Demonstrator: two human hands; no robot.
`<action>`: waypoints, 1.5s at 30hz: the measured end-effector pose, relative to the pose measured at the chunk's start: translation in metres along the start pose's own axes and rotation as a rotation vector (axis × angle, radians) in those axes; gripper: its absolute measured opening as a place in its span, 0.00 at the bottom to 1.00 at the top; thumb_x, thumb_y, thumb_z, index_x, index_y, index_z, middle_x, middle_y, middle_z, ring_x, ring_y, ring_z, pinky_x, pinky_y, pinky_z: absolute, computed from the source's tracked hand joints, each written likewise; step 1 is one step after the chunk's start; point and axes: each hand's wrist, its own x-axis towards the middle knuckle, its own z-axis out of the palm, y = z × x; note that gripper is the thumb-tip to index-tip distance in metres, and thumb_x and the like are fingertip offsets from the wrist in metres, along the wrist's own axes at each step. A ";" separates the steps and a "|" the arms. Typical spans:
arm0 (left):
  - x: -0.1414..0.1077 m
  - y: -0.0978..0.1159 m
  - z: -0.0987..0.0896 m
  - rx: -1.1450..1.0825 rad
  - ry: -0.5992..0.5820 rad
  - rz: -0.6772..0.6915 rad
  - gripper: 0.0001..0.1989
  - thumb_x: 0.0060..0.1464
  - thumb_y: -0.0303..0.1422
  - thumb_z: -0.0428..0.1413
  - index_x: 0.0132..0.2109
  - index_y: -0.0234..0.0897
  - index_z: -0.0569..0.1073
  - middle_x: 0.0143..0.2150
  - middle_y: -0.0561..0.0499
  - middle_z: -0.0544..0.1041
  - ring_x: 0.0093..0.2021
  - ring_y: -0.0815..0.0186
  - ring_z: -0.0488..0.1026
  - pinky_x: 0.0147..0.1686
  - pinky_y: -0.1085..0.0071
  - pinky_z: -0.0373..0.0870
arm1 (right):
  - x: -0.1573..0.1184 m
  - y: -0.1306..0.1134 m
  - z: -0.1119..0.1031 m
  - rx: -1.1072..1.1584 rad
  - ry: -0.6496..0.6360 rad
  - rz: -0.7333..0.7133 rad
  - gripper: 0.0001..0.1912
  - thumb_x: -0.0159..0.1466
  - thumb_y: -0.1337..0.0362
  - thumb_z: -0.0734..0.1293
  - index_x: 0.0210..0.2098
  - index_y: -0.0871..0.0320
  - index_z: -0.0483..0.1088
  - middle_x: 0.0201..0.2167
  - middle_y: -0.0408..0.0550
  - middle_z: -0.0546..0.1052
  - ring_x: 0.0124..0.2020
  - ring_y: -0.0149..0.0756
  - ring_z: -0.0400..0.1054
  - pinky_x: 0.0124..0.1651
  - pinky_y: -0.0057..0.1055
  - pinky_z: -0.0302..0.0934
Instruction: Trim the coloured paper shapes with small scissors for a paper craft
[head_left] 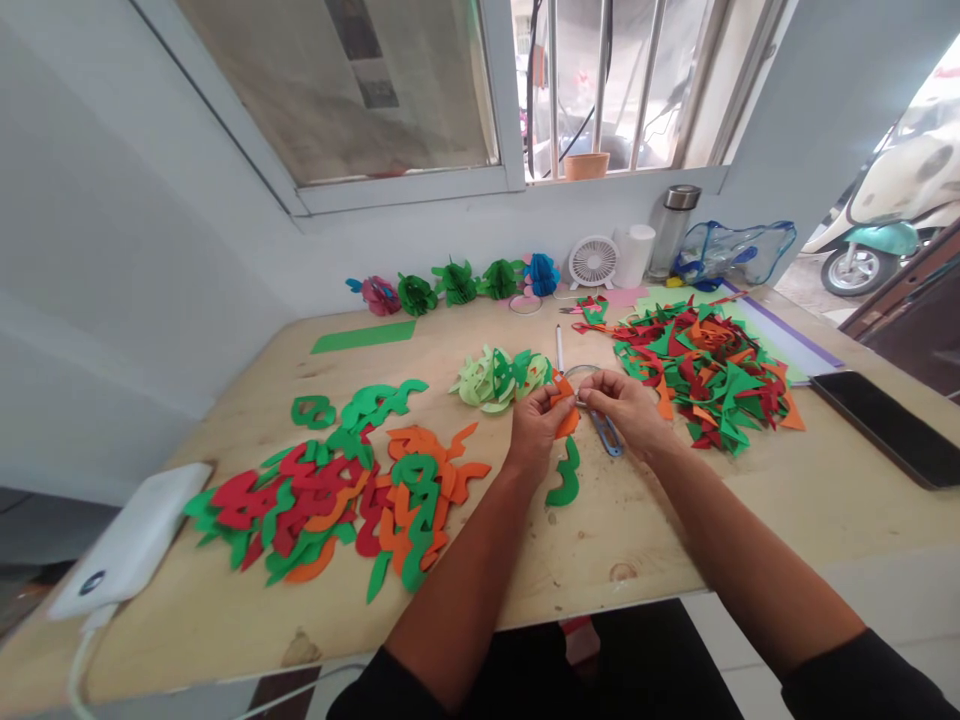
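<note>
My left hand [534,428] is closed on a folded or stacked piece of orange paper [567,422] above the middle of the table. Close against its edge, my right hand [619,402] pinches with thumb and fingertips; what lies between them is too small to make out. Under the right hand a blue-handled tool [607,436] rests on the wood, its kind partly hidden. A curved green paper cutout [565,474] lies just below the left hand. Behind the hands sits a cluster of pale green paper cutouts [480,380].
Wavy cutouts [300,500] in red, green and orange heap at left, beside a white power bank [135,540]. Paper scraps [720,370] pile at right, near a black phone [892,425]. Paper ornaments [457,282], a small fan [593,262] and a bottle [673,235] line the wall.
</note>
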 end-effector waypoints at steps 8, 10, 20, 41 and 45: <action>-0.004 0.005 0.001 0.073 -0.014 -0.026 0.14 0.40 0.37 0.62 0.33 0.31 0.76 0.20 0.55 0.71 0.20 0.75 0.65 0.21 0.77 0.61 | 0.001 0.001 -0.001 -0.011 0.018 -0.011 0.12 0.50 0.56 0.69 0.24 0.58 0.66 0.19 0.38 0.66 0.20 0.25 0.54 0.23 0.26 0.48; -0.003 0.005 0.000 0.071 -0.015 -0.035 0.17 0.40 0.37 0.62 0.37 0.31 0.76 0.20 0.55 0.71 0.19 0.75 0.65 0.21 0.78 0.61 | 0.001 0.001 -0.001 -0.002 0.002 -0.015 0.12 0.50 0.56 0.69 0.23 0.58 0.66 0.19 0.38 0.66 0.20 0.25 0.54 0.24 0.27 0.48; 0.001 0.000 -0.002 0.105 -0.038 -0.035 0.35 0.39 0.35 0.63 0.56 0.30 0.65 0.22 0.56 0.73 0.18 0.76 0.65 0.22 0.79 0.62 | 0.000 0.002 -0.003 0.061 -0.020 -0.067 0.11 0.51 0.56 0.70 0.25 0.57 0.67 0.23 0.40 0.68 0.24 0.27 0.59 0.28 0.27 0.53; 0.001 -0.002 -0.003 0.211 -0.077 -0.059 0.11 0.42 0.36 0.61 0.29 0.32 0.72 0.23 0.52 0.75 0.19 0.73 0.70 0.18 0.79 0.62 | 0.003 0.002 -0.005 0.065 0.094 -0.028 0.10 0.48 0.58 0.71 0.23 0.57 0.69 0.19 0.41 0.70 0.22 0.29 0.60 0.25 0.27 0.54; 0.002 -0.001 -0.003 0.214 -0.079 -0.100 0.09 0.41 0.34 0.61 0.27 0.32 0.72 0.23 0.52 0.75 0.19 0.73 0.70 0.17 0.79 0.64 | 0.003 0.002 -0.005 0.061 0.102 -0.041 0.10 0.49 0.57 0.70 0.23 0.57 0.68 0.19 0.41 0.69 0.22 0.29 0.60 0.25 0.27 0.54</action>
